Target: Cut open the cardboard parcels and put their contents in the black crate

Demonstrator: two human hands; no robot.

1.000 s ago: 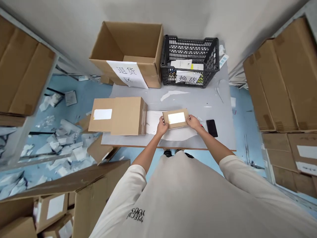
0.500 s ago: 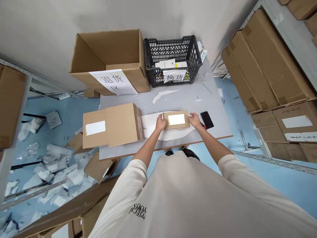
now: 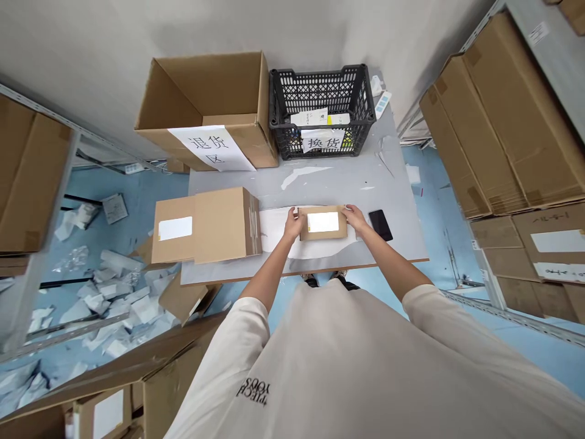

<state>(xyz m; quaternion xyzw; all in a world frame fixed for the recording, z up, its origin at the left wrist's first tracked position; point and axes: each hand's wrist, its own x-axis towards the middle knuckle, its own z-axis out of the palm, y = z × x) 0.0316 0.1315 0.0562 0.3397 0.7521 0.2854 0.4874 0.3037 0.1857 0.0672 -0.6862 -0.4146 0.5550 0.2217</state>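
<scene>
Well, your left hand (image 3: 293, 224) and right hand (image 3: 354, 218) grip opposite ends of the small kraft carton (image 3: 323, 235), its white label (image 3: 323, 222) already on, at twelve o'clock on the bench (image 3: 338, 195); the larger carton (image 3: 205, 225) lies untouched at eleven o'clock.

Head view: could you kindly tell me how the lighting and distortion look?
In the head view, the wide lens bends the stacked cartons near the edges; light is soft and even, and the white label on the small kraft box shows no glare.
</scene>
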